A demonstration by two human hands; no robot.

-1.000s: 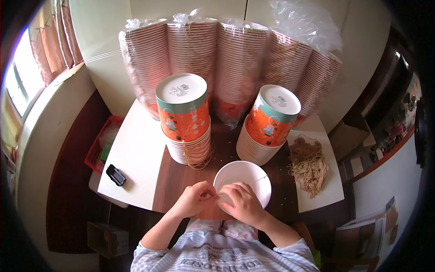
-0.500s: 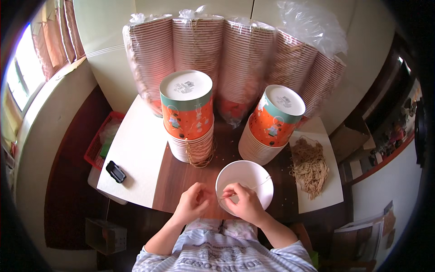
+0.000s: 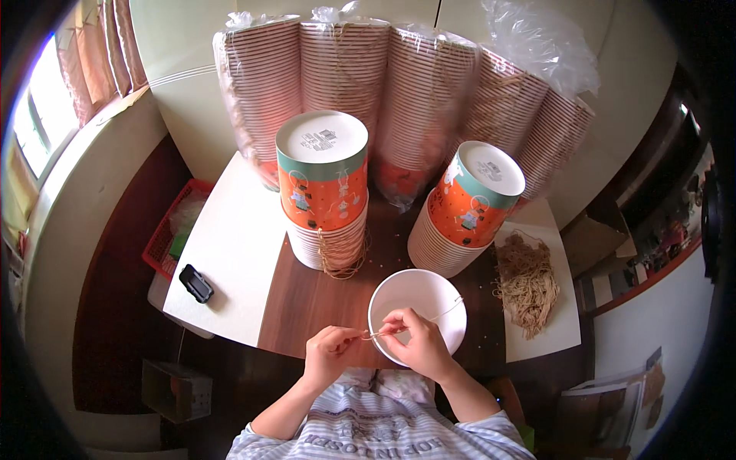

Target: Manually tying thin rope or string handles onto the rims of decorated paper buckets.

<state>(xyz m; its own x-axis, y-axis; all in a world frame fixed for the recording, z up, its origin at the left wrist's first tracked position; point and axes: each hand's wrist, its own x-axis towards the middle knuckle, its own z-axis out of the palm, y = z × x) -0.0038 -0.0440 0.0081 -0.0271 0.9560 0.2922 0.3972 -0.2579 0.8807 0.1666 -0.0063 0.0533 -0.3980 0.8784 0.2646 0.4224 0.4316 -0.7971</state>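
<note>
A white paper bucket (image 3: 410, 288) stands mouth up at the table's front edge. Thin tan cord (image 3: 445, 311) crosses its mouth from the far right rim to the near left side. Just left of the bucket, my left hand (image 3: 328, 356) pinches the cord's end. My right hand (image 3: 422, 351) is over the near rim, thumb and fingers closed on the same cord. Beyond the bucket stand two upside-down stacks of orange and green printed buckets, a left stack (image 3: 323, 195) and a right stack (image 3: 468, 211). More cords (image 3: 343, 257) hang on the left stack's side.
A heap of tan cords (image 3: 529, 287) lies on the table's right white section. Tall plastic-wrapped bucket stacks (image 3: 343, 69) line the back. On the left are a small black holder (image 3: 196, 284) and a red basket (image 3: 159, 239). A clear bin (image 3: 176, 392) sits below the table.
My left hand has moved right toward the bucket's rim and now pinches the cord's end; its fingers were off it before. My right hand stays on the cord. The whole view has shifted slightly.
</note>
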